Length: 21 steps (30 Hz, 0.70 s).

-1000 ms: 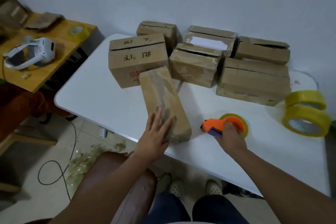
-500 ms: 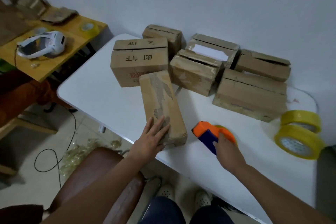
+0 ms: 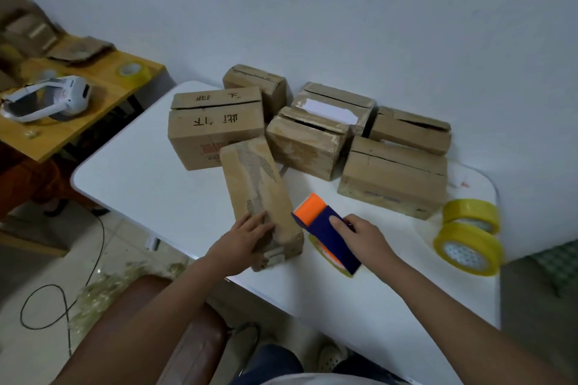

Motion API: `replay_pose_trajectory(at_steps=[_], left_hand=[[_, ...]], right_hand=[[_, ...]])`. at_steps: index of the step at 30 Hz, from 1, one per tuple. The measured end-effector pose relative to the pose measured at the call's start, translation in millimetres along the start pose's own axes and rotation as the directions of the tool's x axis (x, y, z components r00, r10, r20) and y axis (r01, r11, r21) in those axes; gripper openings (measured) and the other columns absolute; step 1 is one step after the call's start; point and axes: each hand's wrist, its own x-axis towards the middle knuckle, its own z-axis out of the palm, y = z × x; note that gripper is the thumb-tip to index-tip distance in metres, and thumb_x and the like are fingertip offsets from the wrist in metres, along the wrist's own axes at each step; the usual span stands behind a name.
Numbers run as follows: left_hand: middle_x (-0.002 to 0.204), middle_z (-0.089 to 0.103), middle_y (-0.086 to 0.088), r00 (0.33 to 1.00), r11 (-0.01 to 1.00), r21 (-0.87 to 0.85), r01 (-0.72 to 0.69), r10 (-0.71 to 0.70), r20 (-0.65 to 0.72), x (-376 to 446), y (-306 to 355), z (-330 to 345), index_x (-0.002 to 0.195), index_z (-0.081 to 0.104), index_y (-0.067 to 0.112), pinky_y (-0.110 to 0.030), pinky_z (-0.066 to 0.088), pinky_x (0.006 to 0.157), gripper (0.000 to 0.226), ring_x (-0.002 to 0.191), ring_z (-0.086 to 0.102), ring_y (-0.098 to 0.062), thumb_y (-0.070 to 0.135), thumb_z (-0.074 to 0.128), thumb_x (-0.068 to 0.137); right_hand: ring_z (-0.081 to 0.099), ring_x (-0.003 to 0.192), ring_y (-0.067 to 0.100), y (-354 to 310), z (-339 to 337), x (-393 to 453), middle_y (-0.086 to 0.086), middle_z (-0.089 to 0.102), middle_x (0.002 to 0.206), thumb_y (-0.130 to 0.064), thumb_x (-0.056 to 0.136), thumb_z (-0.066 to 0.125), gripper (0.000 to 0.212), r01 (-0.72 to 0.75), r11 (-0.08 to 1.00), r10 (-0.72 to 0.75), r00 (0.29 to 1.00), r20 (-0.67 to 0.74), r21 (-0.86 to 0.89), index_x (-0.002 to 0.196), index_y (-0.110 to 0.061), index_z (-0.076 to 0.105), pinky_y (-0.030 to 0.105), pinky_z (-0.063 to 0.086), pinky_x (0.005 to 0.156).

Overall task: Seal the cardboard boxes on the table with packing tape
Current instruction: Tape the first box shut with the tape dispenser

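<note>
Cardboard, brown and scuffed: a long narrow box (image 3: pixel 261 197) lies on a white table (image 3: pixel 150 184), its near end under the person's left hand (image 3: pixel 242 239). That hand rests on top with fingers spread fairly straight, pressing the box down rather than gripping it. Just to the right of it, the right hand (image 3: pixel 362 236) grasps an orange and dark blue tape dispenser (image 3: pixel 325 230), fingers curled around its body, the orange front edge tilted up and almost touching the box's right side. A yellow roll shows beneath the dispenser.

Beyond both hands, six more cardboard boxes (image 3: pixel 392 180) crowd the far side of the table, several with flaps visibly gapped and unsealed. Two spare yellow tape rolls (image 3: pixel 469 233) lie well to the right of the right hand.

The step in hand looks like starting a strip on the narrow box. To do it well, the left hand should keep the box pinned flat so it cannot slide, while the dispenser's front edge is brought onto the near end over the seam, pressed firmly, then drawn away in one straight pull along the box's length
</note>
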Motion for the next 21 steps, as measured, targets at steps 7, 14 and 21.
replay_pose_trajectory(at_steps=[7,14,21], left_hand=[[0.166,0.006,-0.001,1.0,0.996,-0.089,0.015,-0.015,-0.008,-18.0,-6.4,-14.6,0.155,0.028,0.024,-0.039,0.023,0.12,0.068,0.152,0.011,-0.026,0.018,0.061,0.095],[0.113,0.072,-0.011,0.912,0.043,-0.961,0.273,-0.33,0.245,-22.0,27.6,-31.4,0.119,0.068,0.007,-0.033,0.053,0.097,0.038,0.105,0.068,-0.021,0.036,0.049,0.103],[0.108,0.072,-0.012,0.927,-0.182,-0.953,0.243,-0.246,0.283,-20.8,35.3,-35.6,0.115,0.069,0.003,-0.026,0.057,0.079,0.034,0.097,0.069,-0.019,0.031,0.057,0.099]], right_hand=[[0.061,0.069,0.003,-9.4,6.0,0.7,-0.012,0.063,0.078,-0.059,0.094,0.045,0.039,0.125,0.983,-0.11,0.988,0.11,-0.135,0.089,-0.022,0.057,0.014,0.038,0.053],[0.062,0.071,0.0,-22.0,14.1,2.0,-0.015,0.064,0.082,-0.061,0.093,0.045,0.041,0.226,0.952,-0.192,0.966,0.173,-0.205,0.095,-0.023,0.06,0.013,0.038,0.055],[0.062,0.078,0.004,-22.0,7.6,7.7,-0.012,0.065,0.09,-0.063,0.092,0.045,0.038,0.247,0.93,-0.198,0.96,0.197,-0.271,0.096,-0.027,0.058,0.017,0.043,0.061]])
